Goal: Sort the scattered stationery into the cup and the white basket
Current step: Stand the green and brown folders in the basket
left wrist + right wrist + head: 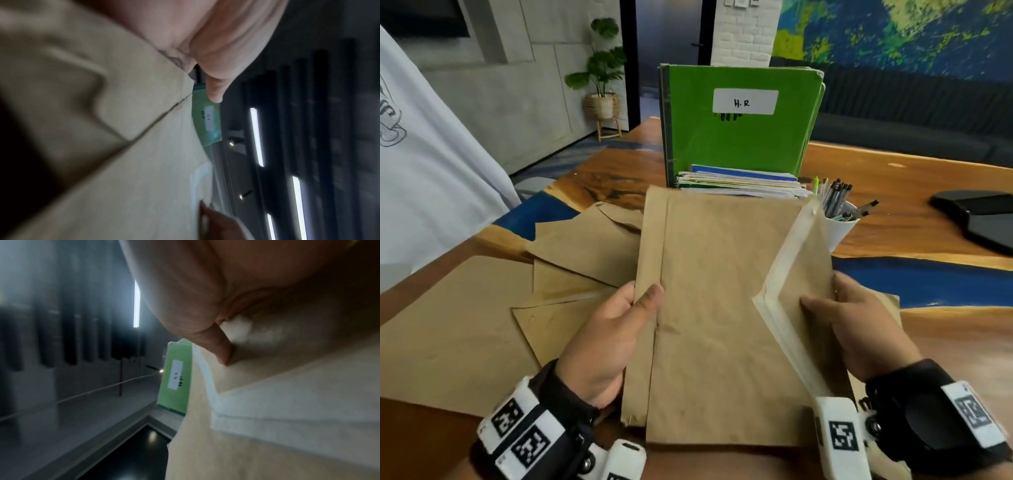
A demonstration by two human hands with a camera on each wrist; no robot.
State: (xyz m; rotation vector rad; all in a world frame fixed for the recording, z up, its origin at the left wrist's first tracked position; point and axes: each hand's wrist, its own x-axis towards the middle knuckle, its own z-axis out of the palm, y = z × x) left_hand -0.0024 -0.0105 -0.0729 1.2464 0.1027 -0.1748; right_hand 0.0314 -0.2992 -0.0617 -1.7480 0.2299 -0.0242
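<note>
A large brown paper envelope (719, 308) is held up in front of me over the table. My left hand (616, 329) pinches its left edge, thumb on the front. My right hand (859, 318) grips its right side at the folded-over flap (787, 270) with a white adhesive strip. Behind it stand green folders (739, 137) marked "H.R" with a stack of papers (743, 183); the basket under them is hidden. A white cup (840, 226) full of pens stands to the right. In the wrist views the envelope (123, 129) (267, 418) fills the frame beside each thumb.
More brown envelopes (571, 267) lie scattered on the wooden table (928, 178) to the left. A black object (983, 219) lies at the far right. A person in a white shirt (424, 171) stands at the left edge. A potted plant (602, 78) is in the background.
</note>
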